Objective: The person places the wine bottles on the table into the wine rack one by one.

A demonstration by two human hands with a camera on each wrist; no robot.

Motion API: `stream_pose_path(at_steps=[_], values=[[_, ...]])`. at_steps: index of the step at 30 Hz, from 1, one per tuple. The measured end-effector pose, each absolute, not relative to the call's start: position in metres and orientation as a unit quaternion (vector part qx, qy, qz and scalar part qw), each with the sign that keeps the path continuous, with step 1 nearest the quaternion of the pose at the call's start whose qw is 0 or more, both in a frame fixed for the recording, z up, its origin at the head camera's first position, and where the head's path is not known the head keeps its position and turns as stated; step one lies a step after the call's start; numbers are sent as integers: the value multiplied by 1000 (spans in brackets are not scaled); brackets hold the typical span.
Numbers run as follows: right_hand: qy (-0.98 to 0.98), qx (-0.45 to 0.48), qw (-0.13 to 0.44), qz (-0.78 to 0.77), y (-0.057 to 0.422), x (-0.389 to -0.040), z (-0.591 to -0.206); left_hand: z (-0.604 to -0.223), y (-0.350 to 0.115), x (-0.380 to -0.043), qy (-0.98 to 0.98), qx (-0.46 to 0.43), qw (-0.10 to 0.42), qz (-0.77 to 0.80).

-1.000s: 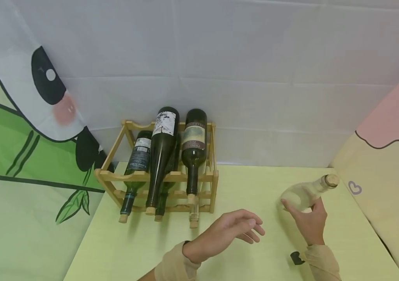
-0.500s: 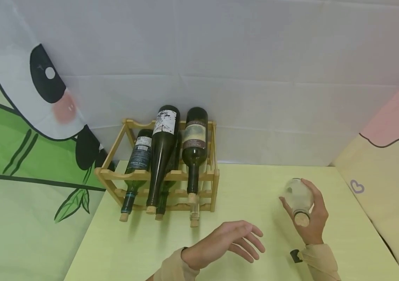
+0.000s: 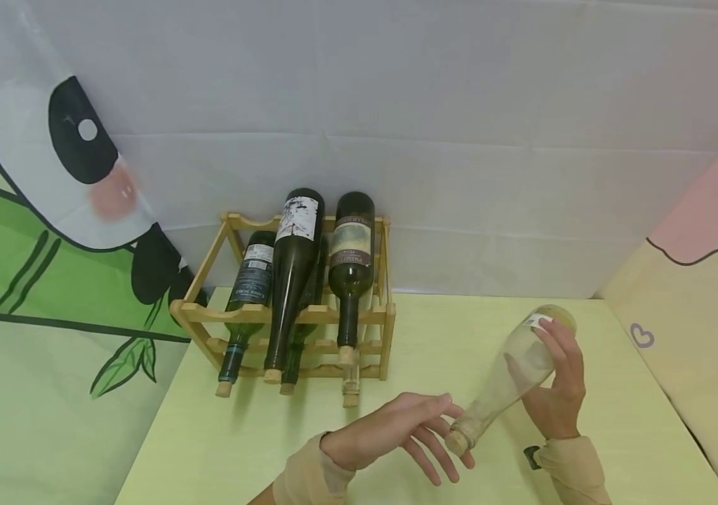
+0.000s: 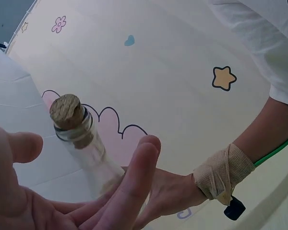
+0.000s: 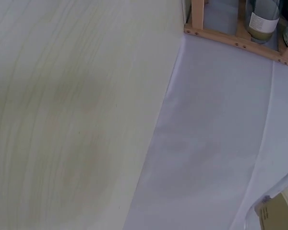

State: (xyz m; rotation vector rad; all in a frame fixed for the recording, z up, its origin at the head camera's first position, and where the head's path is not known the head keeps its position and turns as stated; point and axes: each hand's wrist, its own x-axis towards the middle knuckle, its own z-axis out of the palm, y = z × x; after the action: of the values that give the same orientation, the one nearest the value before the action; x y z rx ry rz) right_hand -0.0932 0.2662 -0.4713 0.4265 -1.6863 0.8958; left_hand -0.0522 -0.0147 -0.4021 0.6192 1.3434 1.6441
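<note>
My right hand (image 3: 559,386) grips the body of a clear glass bottle (image 3: 513,368) above the table's right half. The bottle is tilted, its corked neck pointing down-left toward my left hand (image 3: 399,431). That hand is spread, thumb apart from the fingers, with the neck at its fingertips; whether they touch cannot be told. In the left wrist view, the cork (image 4: 67,112) and neck show between thumb and fingers (image 4: 134,187). The right wrist view does not show the right hand.
A wooden wine rack (image 3: 207,315) stands at the table's back left. Several corked bottles lie in it, including a dark bottle (image 3: 292,280) and a cream-labelled bottle (image 3: 351,266). Printed cloth walls (image 3: 460,210) enclose the back and sides of the pale table (image 3: 447,322).
The clear bottle has swung in my right hand: its neck pointed up-right, then toward me, now down-left. My left hand's fingers have spread, and the neck has come to them.
</note>
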Motion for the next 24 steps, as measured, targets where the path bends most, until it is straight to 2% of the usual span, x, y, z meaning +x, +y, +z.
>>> stream_pose_path(at_steps=[17, 24], values=[[-687, 212, 624, 306, 251, -101, -471, -424, 2, -44, 521, 192, 430, 712], [-686, 222, 631, 287, 247, -103, -472, -429, 4, -43, 526, 182, 436, 707]])
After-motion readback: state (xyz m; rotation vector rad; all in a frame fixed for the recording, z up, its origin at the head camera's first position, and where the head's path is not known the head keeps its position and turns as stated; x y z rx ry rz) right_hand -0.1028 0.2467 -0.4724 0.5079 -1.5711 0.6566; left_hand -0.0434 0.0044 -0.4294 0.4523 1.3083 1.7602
